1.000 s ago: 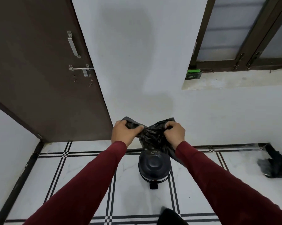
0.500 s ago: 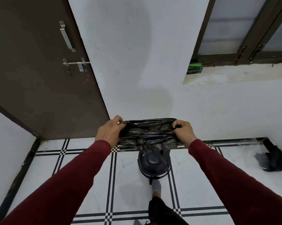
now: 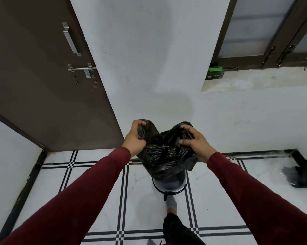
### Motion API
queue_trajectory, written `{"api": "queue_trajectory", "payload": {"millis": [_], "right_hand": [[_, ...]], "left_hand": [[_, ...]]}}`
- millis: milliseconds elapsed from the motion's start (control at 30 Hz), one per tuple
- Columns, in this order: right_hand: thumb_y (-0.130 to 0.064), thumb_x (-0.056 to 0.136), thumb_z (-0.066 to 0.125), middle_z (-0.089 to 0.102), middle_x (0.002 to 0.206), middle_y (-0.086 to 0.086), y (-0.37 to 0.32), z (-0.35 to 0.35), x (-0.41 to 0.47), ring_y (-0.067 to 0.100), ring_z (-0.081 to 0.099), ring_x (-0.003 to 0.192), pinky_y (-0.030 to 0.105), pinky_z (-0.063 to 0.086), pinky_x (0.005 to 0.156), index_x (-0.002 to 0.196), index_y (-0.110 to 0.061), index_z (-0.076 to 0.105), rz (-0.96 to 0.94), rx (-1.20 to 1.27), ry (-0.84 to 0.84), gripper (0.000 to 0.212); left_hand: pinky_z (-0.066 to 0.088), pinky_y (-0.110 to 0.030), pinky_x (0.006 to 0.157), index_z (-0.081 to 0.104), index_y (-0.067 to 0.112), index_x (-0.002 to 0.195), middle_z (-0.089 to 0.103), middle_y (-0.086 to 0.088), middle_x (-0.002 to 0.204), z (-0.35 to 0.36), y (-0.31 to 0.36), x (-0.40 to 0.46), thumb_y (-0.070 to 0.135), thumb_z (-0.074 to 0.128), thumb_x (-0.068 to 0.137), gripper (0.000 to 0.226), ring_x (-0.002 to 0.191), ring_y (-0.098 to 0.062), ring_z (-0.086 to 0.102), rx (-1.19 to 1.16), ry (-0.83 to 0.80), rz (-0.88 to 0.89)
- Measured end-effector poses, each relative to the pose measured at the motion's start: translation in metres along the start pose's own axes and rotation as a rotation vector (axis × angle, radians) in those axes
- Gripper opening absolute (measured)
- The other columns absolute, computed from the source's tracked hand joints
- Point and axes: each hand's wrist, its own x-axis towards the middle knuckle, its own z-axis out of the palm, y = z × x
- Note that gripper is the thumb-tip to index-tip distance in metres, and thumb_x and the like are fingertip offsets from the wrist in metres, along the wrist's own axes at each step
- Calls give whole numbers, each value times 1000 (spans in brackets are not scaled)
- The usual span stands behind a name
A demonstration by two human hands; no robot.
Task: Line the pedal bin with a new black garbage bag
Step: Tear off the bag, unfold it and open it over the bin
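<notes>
I hold a crumpled black garbage bag (image 3: 164,152) in the air with both hands, its mouth gathered and partly spread. My left hand (image 3: 134,139) grips the bag's left edge and my right hand (image 3: 196,143) grips its right edge. The bag hangs down over the dark round pedal bin (image 3: 169,184), which stands on the floor against the wall and is mostly hidden by the bag. My foot in a grey sock (image 3: 171,204) rests at the bin's pedal.
A brown door (image 3: 43,76) stands to the left. A window ledge at the right holds a green box (image 3: 214,73). Another black bag (image 3: 301,174) lies on the tiled floor in the right corner.
My hands have come closer together, so the bag, stretched flat before, now bunches and hangs lower over the bin. My foot has reached the pedal.
</notes>
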Motion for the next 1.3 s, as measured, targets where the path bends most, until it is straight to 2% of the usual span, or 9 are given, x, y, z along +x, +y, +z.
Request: {"api": "queue_trajectory", "payload": {"millis": [133,233,400,500,600,700,900,1100,1300], "right_hand": [[11,87,60,60,102,16,-1,4,6,26,63,83,41,56,77,102,-21,48,106,139,173,37],[10,86,55,59,90,15,-4,2,12,26,61,71,39,56,64,94,-22,45,204,293,199,35],[14,83,34,58,77,12,-11,-11,9,26,59,68,34,54,63,65,-20,55,311,286,124,44],[12,81,34,69,79,10,-10,-19,8,27,65,74,27,59,60,72,-13,69,295,-39,110,44],[-17,82,66,77,89,-1,-7,-20,13,22,70,95,27,56,82,84,-21,81,228,-476,89,15],[-36,76,74,65,104,2,-5,-11,14,28,67,100,30,48,82,103,-23,75,129,-940,145,30],[-11,83,59,40,125,17,15,-2,13,45,65,85,44,51,74,125,-11,50,129,-1302,173,43],[-24,82,68,66,125,16,8,-1,30,37,60,117,35,50,98,122,-11,66,281,-803,148,42],[0,87,61,44,141,15,5,24,24,24,52,125,27,39,111,129,-2,63,-516,-624,435,42]], "left_hand": [[55,-33,68,44,22,125,61,-10,103,20,3,4,8,74,83,54,76,-21,62,-193,-54,-229],[55,-30,65,44,20,104,63,-2,91,27,0,5,17,92,67,61,71,-16,58,40,46,-115],[50,-38,56,42,29,90,59,-5,71,26,-2,6,-4,53,71,39,63,-27,56,480,36,64],[41,-35,59,49,25,86,58,-1,77,11,-10,9,-11,50,66,41,72,-31,58,671,109,94],[45,-35,57,69,25,91,59,0,91,-2,-23,10,-7,68,73,37,71,-33,62,914,45,276],[45,-35,49,80,28,100,56,-3,103,-5,-30,8,1,77,81,33,61,-31,61,1088,-69,426],[52,-39,61,59,34,137,40,-7,127,0,-30,9,5,68,84,61,74,-30,64,1095,-95,160],[53,-46,99,42,20,145,27,-9,142,17,-24,21,26,72,80,71,106,-41,63,766,-195,-195],[59,-44,91,42,13,150,20,-12,158,41,-23,18,5,81,74,85,120,-36,55,632,354,156]]}}
